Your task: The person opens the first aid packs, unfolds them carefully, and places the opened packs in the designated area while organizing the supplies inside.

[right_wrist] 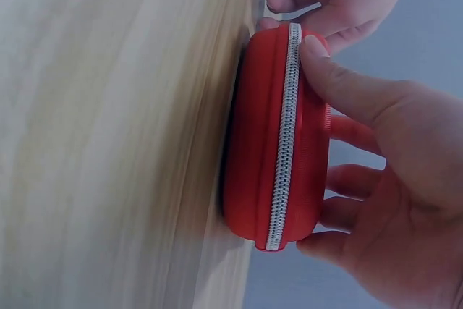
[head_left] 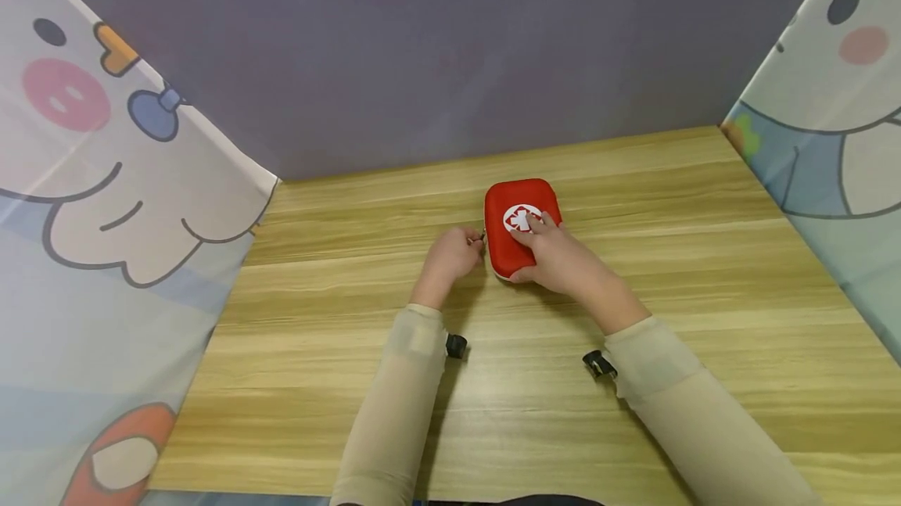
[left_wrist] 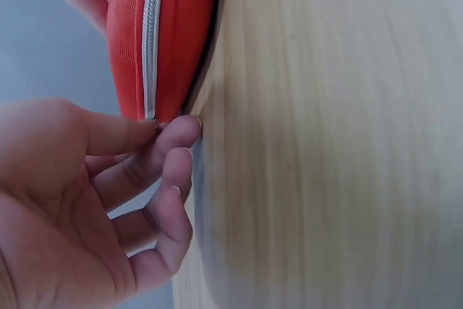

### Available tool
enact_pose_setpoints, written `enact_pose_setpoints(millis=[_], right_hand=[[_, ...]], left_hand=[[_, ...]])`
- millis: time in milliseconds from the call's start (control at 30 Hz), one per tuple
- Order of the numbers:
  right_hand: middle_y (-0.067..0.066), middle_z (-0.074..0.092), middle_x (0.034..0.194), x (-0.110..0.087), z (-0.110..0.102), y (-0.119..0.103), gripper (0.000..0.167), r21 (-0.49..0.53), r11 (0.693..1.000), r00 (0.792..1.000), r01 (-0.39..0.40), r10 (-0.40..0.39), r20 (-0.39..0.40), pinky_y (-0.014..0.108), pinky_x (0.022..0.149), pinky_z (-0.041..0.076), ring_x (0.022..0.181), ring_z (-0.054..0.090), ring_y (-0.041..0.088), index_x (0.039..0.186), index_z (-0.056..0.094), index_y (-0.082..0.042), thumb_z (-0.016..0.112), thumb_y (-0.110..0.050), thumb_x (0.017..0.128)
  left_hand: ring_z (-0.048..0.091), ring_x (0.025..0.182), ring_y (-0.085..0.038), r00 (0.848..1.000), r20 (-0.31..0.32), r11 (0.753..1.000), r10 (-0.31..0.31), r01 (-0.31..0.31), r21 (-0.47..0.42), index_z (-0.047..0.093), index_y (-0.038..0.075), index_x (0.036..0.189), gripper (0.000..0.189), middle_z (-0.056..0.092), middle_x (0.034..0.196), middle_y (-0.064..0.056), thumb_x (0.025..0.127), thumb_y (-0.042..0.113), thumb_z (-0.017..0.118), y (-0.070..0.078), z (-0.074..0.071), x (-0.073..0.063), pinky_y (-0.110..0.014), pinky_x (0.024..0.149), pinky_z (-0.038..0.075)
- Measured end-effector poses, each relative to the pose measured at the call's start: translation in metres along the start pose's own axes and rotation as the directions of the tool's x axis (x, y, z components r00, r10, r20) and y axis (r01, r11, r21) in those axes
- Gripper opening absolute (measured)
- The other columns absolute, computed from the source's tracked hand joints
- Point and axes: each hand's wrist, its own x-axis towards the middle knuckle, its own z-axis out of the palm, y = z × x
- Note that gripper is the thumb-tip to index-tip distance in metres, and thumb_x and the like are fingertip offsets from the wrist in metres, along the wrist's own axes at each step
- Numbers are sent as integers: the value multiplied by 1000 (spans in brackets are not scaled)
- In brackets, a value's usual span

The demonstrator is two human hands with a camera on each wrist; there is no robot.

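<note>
A red zippered first-aid case [head_left: 501, 252] with a white cross emblem lies flat on the wooden table. At its left side my left hand [head_left: 454, 254] pinches the small zipper pull between thumb and index finger; the other fingers are loosely curled in the left wrist view. The pull itself is mostly covered by the fingertips. My right hand [head_left: 563, 260] holds the case from above and the right, fingers across the lid and thumb at the near edge. The silver zipper [right_wrist: 284, 142] looks closed along the near side, and its teeth [left_wrist: 151, 41] also look closed on the left side.
The wood-grain table [head_left: 317, 381] extends around the case. A plain grey-purple backdrop [head_left: 450, 60] stands behind it, with cartoon-printed cloth [head_left: 127, 201] at the left and a similar printed cloth [head_left: 845, 99] at the right. Black wrist-camera mounts sit under both sleeves.
</note>
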Motion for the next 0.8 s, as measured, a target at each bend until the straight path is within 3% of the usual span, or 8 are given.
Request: enact_pose_setpoints(millis=[133,433,800], right_hand=[[36,31,168,2,-2,-1,80,43,998,999,-36,35,33,70,127,20,159,17,59,157,52,-4,86,-32,90],[36,28,168,6,-4,-3,79,61,995,996,-84,82,40,67,128,24,160,16,57,156,52,-4,86,-32,91],[30,27,172,10,-7,-3,83,70,990,990,-124,120,68,68,127,26,162,13,55,160,48,-10,87,-33,90]], left_hand=[[56,74,-19,1000,9,1000,1,-1,22,76,10,98,22,75,84,-5,107,17,58,0,-1,1,-29,67,42],[55,73,-17,1000,6,999,-11,11,48,76,12,91,23,73,81,-2,106,17,59,0,-2,1,-29,65,41],[58,78,-19,999,-32,1000,-1,1,19,80,10,91,21,77,94,-4,102,14,63,0,4,-10,-28,67,43]])
